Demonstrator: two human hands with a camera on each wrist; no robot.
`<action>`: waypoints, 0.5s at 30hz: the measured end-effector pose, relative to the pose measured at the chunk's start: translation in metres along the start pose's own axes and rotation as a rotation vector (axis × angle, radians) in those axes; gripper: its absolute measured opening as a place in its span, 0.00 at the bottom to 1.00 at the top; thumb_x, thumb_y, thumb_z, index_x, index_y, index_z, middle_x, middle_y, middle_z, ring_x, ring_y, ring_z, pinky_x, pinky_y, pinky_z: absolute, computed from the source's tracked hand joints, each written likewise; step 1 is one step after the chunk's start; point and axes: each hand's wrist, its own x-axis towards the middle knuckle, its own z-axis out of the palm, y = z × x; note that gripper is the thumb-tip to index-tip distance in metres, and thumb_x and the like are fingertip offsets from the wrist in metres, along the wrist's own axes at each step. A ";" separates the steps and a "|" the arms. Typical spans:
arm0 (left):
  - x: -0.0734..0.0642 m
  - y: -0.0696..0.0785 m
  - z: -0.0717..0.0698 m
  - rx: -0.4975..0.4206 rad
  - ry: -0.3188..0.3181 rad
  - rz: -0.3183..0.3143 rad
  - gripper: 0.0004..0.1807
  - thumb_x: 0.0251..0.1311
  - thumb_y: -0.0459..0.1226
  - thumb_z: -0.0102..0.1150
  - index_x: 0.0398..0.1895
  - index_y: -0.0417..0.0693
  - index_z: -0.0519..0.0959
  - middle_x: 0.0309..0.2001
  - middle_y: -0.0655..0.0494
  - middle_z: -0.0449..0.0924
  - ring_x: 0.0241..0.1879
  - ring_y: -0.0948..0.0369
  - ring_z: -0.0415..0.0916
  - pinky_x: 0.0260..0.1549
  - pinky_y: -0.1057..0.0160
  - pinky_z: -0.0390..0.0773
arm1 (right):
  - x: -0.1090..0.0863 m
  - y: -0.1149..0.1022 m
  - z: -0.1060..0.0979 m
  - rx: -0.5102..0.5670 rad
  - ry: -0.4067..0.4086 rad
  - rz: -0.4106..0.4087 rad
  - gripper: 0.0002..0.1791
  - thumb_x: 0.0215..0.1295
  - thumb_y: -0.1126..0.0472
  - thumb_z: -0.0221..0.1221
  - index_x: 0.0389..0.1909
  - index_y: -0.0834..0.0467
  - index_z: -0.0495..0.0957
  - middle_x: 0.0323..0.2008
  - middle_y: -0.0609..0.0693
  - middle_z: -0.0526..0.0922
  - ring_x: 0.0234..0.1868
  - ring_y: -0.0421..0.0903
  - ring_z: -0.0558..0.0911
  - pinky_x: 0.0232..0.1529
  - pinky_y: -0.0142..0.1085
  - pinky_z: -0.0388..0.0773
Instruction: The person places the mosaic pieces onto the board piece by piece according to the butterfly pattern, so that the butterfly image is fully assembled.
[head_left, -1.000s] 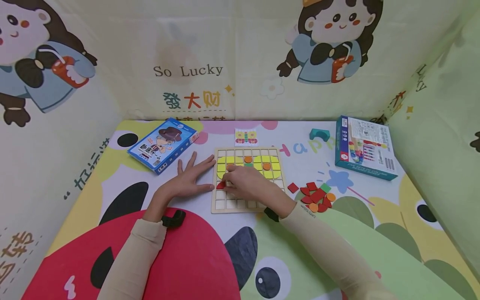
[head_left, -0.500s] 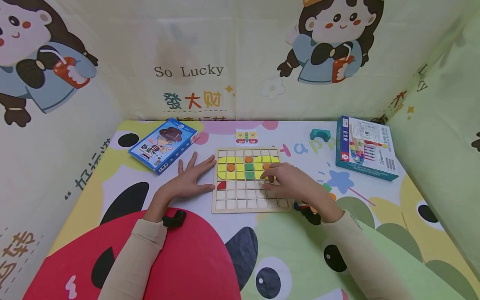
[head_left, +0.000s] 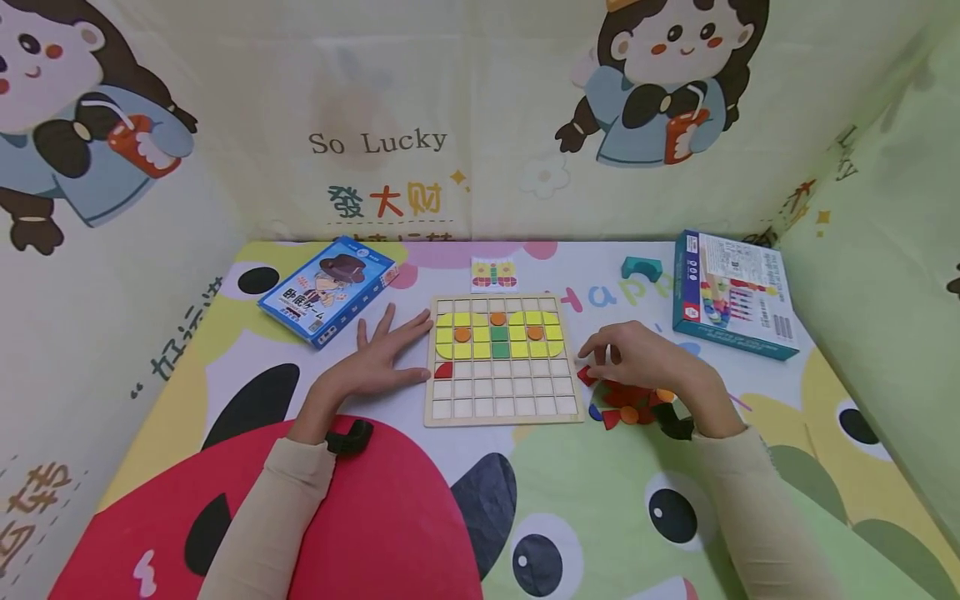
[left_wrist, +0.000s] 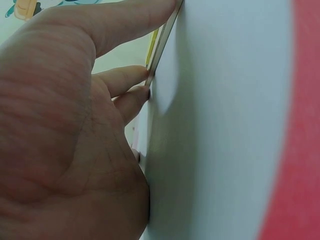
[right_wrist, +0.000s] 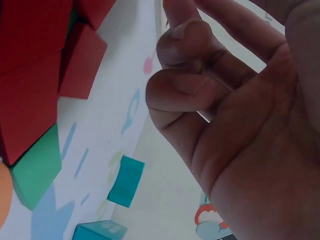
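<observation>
A wooden grid board (head_left: 504, 422) lies flat in the head view. Yellow tiles (head_left: 480, 350), green squares (head_left: 499, 350) and orange discs (head_left: 536, 333) fill cells in its upper part. One red quarter-round tile (head_left: 444, 370) sits in the left column below. Fingers spread, my left hand (head_left: 375, 360) rests on the table, its fingertips and thumb against the board's left edge. My right hand (head_left: 637, 358) hovers right of the board, fingers bent, thumb and fingertips at a red square tile (head_left: 586, 377). Below that hand lies a pile of loose tiles (head_left: 628, 396), partly hidden.
A small butterfly pattern card (head_left: 494, 273) lies behind the board. A blue game box (head_left: 327, 290) stands at the back left, a teal box (head_left: 738, 296) at the back right. Between the card and the teal box is a teal arch block (head_left: 641, 268).
My right hand has left the board and moved right to the loose tiles, leaving the red quarter-round tile in its cell. My left hand stays at the board's left edge.
</observation>
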 end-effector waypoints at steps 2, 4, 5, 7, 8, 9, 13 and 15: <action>0.000 0.001 0.000 -0.002 0.001 0.001 0.51 0.64 0.57 0.65 0.87 0.64 0.53 0.89 0.58 0.43 0.87 0.41 0.16 0.74 0.23 0.14 | -0.001 0.003 -0.001 0.012 -0.017 -0.007 0.16 0.67 0.60 0.71 0.56 0.52 0.88 0.38 0.45 0.87 0.38 0.43 0.79 0.37 0.30 0.82; 0.000 0.002 0.000 -0.002 0.003 -0.002 0.51 0.63 0.57 0.65 0.87 0.64 0.53 0.89 0.58 0.44 0.87 0.41 0.17 0.74 0.24 0.14 | -0.002 0.005 -0.001 0.018 -0.030 -0.015 0.16 0.67 0.60 0.71 0.55 0.52 0.88 0.37 0.45 0.86 0.38 0.43 0.79 0.37 0.31 0.81; 0.001 0.002 0.000 -0.002 0.004 -0.003 0.51 0.63 0.57 0.66 0.87 0.64 0.53 0.89 0.58 0.44 0.87 0.41 0.16 0.74 0.24 0.14 | -0.002 0.006 -0.001 0.019 -0.036 -0.013 0.16 0.67 0.60 0.71 0.55 0.51 0.88 0.36 0.45 0.85 0.38 0.43 0.79 0.37 0.31 0.81; 0.001 0.003 -0.001 -0.005 0.004 -0.001 0.51 0.63 0.58 0.66 0.87 0.63 0.53 0.89 0.57 0.43 0.86 0.41 0.16 0.74 0.23 0.13 | -0.002 0.007 -0.001 0.020 -0.053 -0.006 0.16 0.67 0.60 0.71 0.54 0.51 0.88 0.36 0.44 0.84 0.39 0.43 0.78 0.37 0.31 0.81; 0.001 0.003 -0.001 -0.006 0.004 0.001 0.51 0.63 0.58 0.66 0.87 0.62 0.53 0.89 0.57 0.43 0.86 0.40 0.16 0.73 0.23 0.13 | -0.002 0.007 -0.001 0.021 -0.061 -0.002 0.16 0.67 0.60 0.71 0.54 0.51 0.88 0.36 0.45 0.84 0.39 0.43 0.78 0.37 0.31 0.81; 0.001 0.003 -0.001 -0.006 0.004 0.001 0.51 0.63 0.58 0.66 0.87 0.62 0.53 0.89 0.56 0.43 0.86 0.40 0.16 0.73 0.23 0.13 | -0.002 0.008 -0.001 0.022 -0.068 0.002 0.16 0.67 0.60 0.71 0.54 0.51 0.88 0.36 0.45 0.84 0.39 0.43 0.78 0.37 0.31 0.81; -0.001 0.003 -0.001 -0.012 0.005 -0.001 0.51 0.63 0.58 0.66 0.86 0.61 0.54 0.89 0.56 0.44 0.86 0.40 0.16 0.73 0.23 0.13 | -0.001 0.009 0.000 0.032 -0.089 0.016 0.16 0.67 0.61 0.71 0.55 0.50 0.88 0.37 0.45 0.84 0.41 0.44 0.78 0.38 0.31 0.82; -0.001 0.003 -0.001 -0.012 0.006 -0.002 0.51 0.63 0.58 0.66 0.86 0.61 0.54 0.89 0.55 0.44 0.86 0.39 0.17 0.73 0.23 0.13 | -0.001 0.009 0.001 0.037 -0.089 0.019 0.16 0.67 0.61 0.71 0.55 0.50 0.88 0.37 0.45 0.84 0.41 0.44 0.79 0.38 0.31 0.82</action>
